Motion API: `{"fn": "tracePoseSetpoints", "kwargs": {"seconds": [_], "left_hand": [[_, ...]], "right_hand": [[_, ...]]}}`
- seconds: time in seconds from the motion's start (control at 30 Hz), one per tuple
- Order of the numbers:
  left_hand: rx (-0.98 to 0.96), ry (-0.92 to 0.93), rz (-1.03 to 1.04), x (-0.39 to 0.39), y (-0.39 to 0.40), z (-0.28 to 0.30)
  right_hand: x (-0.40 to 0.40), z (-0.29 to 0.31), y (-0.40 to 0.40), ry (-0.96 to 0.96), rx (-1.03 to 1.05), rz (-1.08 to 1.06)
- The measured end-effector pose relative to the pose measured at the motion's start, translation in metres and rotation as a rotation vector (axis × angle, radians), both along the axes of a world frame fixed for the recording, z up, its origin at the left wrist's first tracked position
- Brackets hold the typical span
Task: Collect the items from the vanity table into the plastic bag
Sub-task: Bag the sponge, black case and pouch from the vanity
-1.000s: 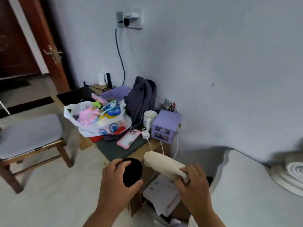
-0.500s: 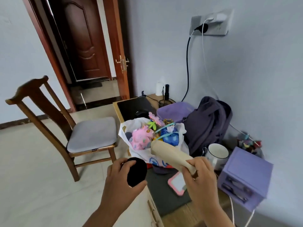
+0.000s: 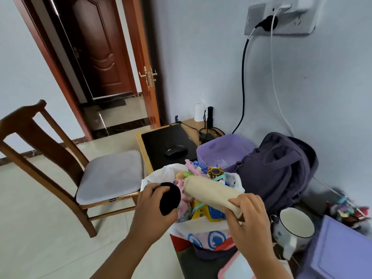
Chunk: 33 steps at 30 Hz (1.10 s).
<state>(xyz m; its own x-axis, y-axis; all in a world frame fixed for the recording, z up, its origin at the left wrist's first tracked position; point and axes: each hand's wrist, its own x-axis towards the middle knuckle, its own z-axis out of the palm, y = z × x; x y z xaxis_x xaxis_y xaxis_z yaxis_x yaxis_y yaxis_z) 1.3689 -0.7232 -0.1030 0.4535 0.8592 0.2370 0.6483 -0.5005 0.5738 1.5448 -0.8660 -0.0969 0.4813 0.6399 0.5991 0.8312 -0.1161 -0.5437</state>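
A white plastic bag (image 3: pixel 161 175) stands open on the wooden table, stuffed with colourful items. My left hand (image 3: pixel 153 208) grips a round black object (image 3: pixel 170 198) at the bag's left rim. My right hand (image 3: pixel 248 220) holds the near end of a cream cylindrical object (image 3: pixel 211 193), which lies slanted over the bag's mouth, its far end pointing up-left above the contents.
A dark backpack (image 3: pixel 277 170) leans on the wall right of the bag. A purple bin (image 3: pixel 221 152), black mouse (image 3: pixel 176 151) and laptop sit behind. A white mug (image 3: pixel 291 228), purple drawer box (image 3: pixel 342 252) and pink phone (image 3: pixel 235 268) lie near right. A wooden chair (image 3: pixel 60 158) stands left.
The view has closed in on the table. Both hands carried the black object and the cream cylinder forward, from beside the bag to over its opening.
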Motion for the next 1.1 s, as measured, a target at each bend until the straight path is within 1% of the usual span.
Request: {"fn": "tracePoseSetpoints", "kwargs": {"seconds": [0.2, 0.33, 0.43, 0.5, 0.57, 0.63, 0.8, 0.9, 1.0, 1.1], "left_hand": [[-0.098, 0.023, -0.069, 0.031, 0.053, -0.009], [-0.147, 0.023, -0.113, 0.051, 0.085, -0.013], [-0.212, 0.037, -0.245, 0.059, 0.102, -0.015], [-0.261, 0.075, -0.341, 0.06, 0.11, -0.017], [-0.259, 0.138, -0.398, 0.057, 0.115, -0.019], [-0.246, 0.15, -0.433, 0.052, 0.118, -0.023], [-0.142, 0.042, -0.416, 0.03, 0.126, -0.022], [-0.11, 0.069, -0.315, 0.013, 0.137, -0.021], [-0.142, 0.151, -0.192, -0.005, 0.144, -0.02], [-0.252, 0.155, -0.139, -0.021, 0.144, -0.02]], "right_hand": [[0.003, 0.005, 0.008, -0.035, -0.009, -0.044], [-0.002, 0.009, 0.014, -0.051, 0.041, -0.083], [-0.008, 0.01, 0.019, -0.045, 0.042, -0.131], [-0.014, 0.013, 0.023, -0.043, 0.049, -0.122], [-0.022, 0.017, 0.028, -0.039, 0.069, -0.104], [-0.03, 0.02, 0.034, -0.044, 0.107, -0.094], [-0.043, 0.023, 0.056, -0.111, 0.188, -0.1], [-0.046, 0.018, 0.074, -0.172, 0.157, -0.108], [-0.052, 0.011, 0.094, -0.232, 0.129, -0.068], [-0.061, 0.005, 0.115, -0.323, 0.111, 0.004]]}}
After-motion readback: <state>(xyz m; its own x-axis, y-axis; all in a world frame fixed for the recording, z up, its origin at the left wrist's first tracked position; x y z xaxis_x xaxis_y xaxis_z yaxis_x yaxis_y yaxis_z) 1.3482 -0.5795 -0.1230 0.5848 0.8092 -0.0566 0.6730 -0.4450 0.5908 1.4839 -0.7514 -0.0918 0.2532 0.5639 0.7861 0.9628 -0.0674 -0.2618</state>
